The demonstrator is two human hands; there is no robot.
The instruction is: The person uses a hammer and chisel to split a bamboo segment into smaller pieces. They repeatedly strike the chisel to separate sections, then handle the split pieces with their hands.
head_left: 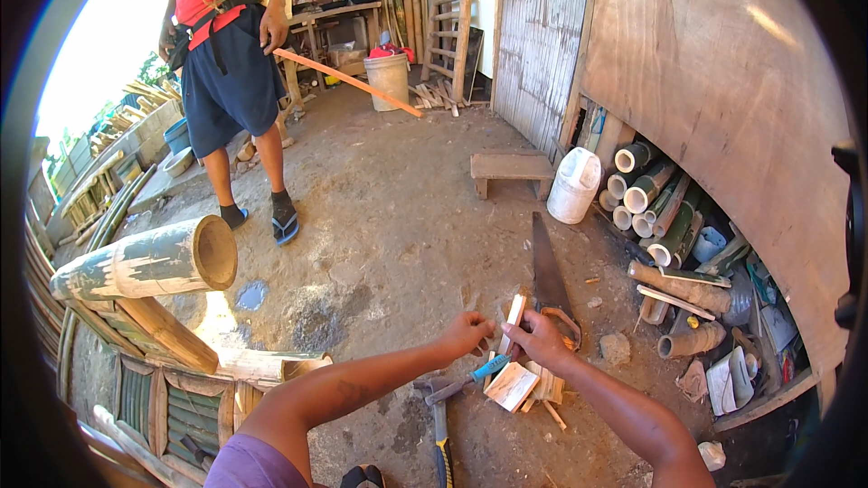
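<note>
I am crouched over the dirt floor point(389, 208), and both my hands meet on one small strip of bamboo point(514, 314) that stands nearly upright between them. My left hand point(466, 334) is closed around its lower part, the fingers curled tight, and my right hand point(540, 340) is also closed; it seems to grip the strip together with a tool with a blue handle point(491, 367) that points down to the left, but I cannot tell if this is a knife or a chisel. Just below my hands lies a little heap of cut pieces point(523, 387), flat and pale, so I judge that some splitting or trimming is already done and the strip in my hands is not finished yet. A hammer point(439, 411) lies on the floor near my left wrist, untouched. A handsaw point(548, 276) lies just beyond my right hand, its blade pointing away from me. At my left a thick bamboo pole point(145, 262) rests on other poles, and many bamboo tubes point(646, 194) are stacked under the wooden board at the right, so much material looks still uncut. Another person point(231, 63) stands well apart and holds a long orange slat point(348, 81).
</note>
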